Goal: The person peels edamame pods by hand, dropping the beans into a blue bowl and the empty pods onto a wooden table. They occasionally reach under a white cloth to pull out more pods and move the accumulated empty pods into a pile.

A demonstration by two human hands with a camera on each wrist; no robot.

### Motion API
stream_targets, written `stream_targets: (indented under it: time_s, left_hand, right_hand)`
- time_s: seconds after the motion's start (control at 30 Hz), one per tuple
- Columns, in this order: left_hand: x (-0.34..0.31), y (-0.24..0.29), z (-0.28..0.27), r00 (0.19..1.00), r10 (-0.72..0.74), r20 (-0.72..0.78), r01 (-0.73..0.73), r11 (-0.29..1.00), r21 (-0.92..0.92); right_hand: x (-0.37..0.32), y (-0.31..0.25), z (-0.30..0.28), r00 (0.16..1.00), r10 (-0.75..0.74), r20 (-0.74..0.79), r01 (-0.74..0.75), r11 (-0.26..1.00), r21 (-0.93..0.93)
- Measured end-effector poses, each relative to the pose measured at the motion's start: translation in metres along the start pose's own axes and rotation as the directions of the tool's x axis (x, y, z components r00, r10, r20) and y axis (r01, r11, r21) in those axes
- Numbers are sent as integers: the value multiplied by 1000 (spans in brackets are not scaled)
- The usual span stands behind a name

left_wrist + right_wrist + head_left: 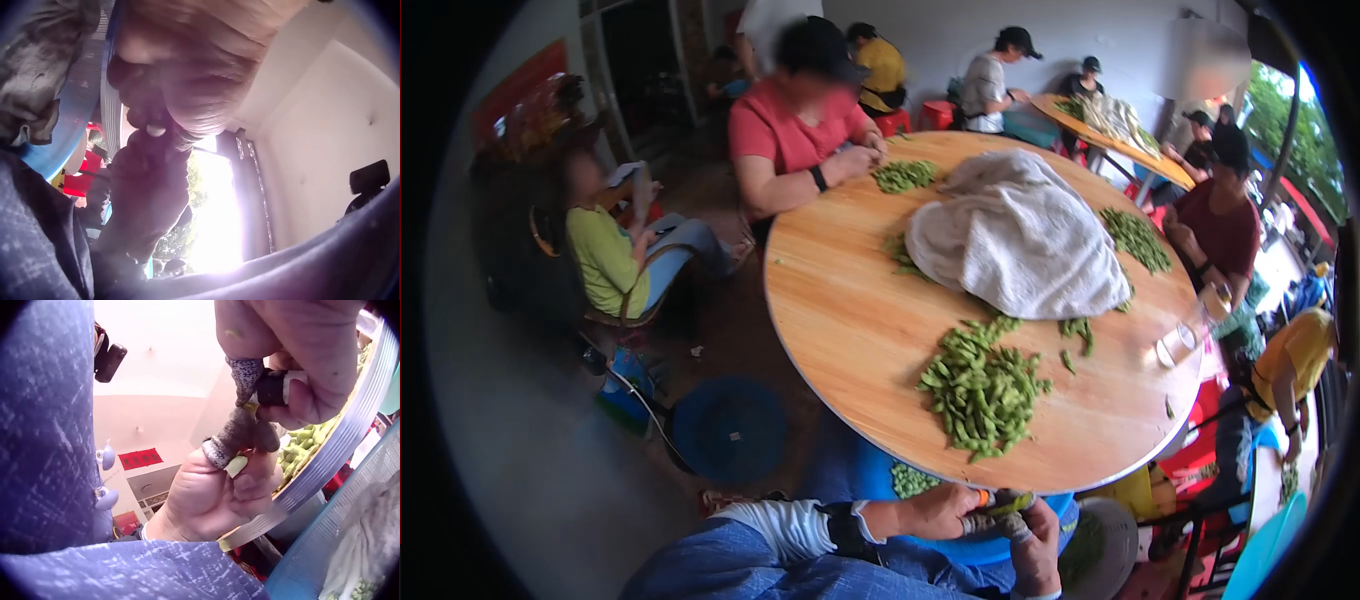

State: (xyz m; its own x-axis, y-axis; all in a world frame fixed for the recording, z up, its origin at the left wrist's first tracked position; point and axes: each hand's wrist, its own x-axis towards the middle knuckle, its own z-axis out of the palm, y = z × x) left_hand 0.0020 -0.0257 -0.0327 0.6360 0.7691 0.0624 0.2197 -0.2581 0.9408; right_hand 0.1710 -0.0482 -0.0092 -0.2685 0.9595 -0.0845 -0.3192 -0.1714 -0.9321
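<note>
Over the table's near edge, my left hand point(940, 511) and right hand point(1037, 550) meet around a green pod point(1014, 504). Grey cloth covers sit on some fingers. In the right wrist view, my right hand point(297, 359), with black tape round one finger, pinches at the pod's small visible bit point(251, 407) against my left hand point(209, 497); a pale green piece point(237, 465) shows in the left hand's curled fingers. The left wrist view has the left hand point(200, 69) large and the right hand point(150, 190) dark beyond it. A pod pile point(985, 390) lies on the table.
The round wooden table point(850, 330) also bears a white cloth point(1020, 235), smaller pod piles point(1135, 238) and a clear cup point(1175, 345). Shelled beans point(912, 480) lie below its edge in a blue container. Several people sit around; a blue tub point(730, 430) stands at left.
</note>
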Motion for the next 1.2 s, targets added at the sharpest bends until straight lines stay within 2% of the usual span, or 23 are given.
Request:
stream_targets:
  time_s: [0.03,0.07,0.1,0.13,0.17,0.2,0.23,0.3,0.37,0.47,0.57,0.67,0.77,0.87,0.97,1.07,1.17,1.2]
  left_hand:
    - [1,3,1,999,42,-15,-43,992,-119]
    - [1,2,2,999,-17,37,26,963,-269]
    - [3,4,2,995,100,-16,-99,924,-370]
    - [2,3,-1,998,47,52,-18,891,-454]
    - [3,8,-1,998,30,57,12,780,-626]
    - [1,13,-9,949,-221,224,311,770,-557]
    - [1,8,-11,951,-213,222,303,771,-560]
    - [3,1,-7,973,-193,124,229,789,-570]
    - [3,-3,-1,984,-164,-66,97,812,-575]
    - [7,13,-5,984,-17,-176,-35,957,-287]
    - [7,10,-5,985,32,-167,-64,979,-193]
    - [5,21,-10,992,-118,-51,78,868,-491]
    - [3,7,-8,988,-155,11,137,832,-538]
    - [0,5,-5,966,-257,37,216,713,-667]
    - [-2,-1,-4,961,-269,68,236,662,-712]
    - [-1,7,-4,971,-237,5,182,734,-655]
    - [1,9,-3,968,-250,-36,169,748,-642]
    - [1,4,-1,955,-295,-34,198,716,-669]
  right_hand:
    - [2,4,-10,997,36,67,-38,999,28]
    - [2,5,-14,996,23,83,-24,1000,7]
    - [2,0,-11,993,44,109,-48,998,36]
    - [2,-1,-12,990,57,131,-64,997,50]
    - [3,2,-14,986,43,158,-52,997,55]
    - [4,0,-13,985,53,161,-64,996,63]
    - [4,2,-14,988,39,149,-50,996,69]
    - [5,4,-13,991,28,128,-35,998,55]
    - [6,4,-12,994,42,102,-43,999,12]
    - [9,3,-12,990,47,133,-48,999,10]
    - [10,6,-12,992,30,122,-37,998,52]
    - [10,4,-12,992,12,128,-17,999,40]
    - [7,3,-10,994,-63,88,72,992,-105]
    - [10,-10,-5,965,-209,156,258,859,-443]
    - [11,-11,-7,951,-235,201,306,799,-518]
    - [12,-14,-8,946,-221,237,311,824,-474]
    - [11,-14,-6,945,-189,267,303,815,-494]
    - [11,-11,-6,935,-213,282,336,785,-520]
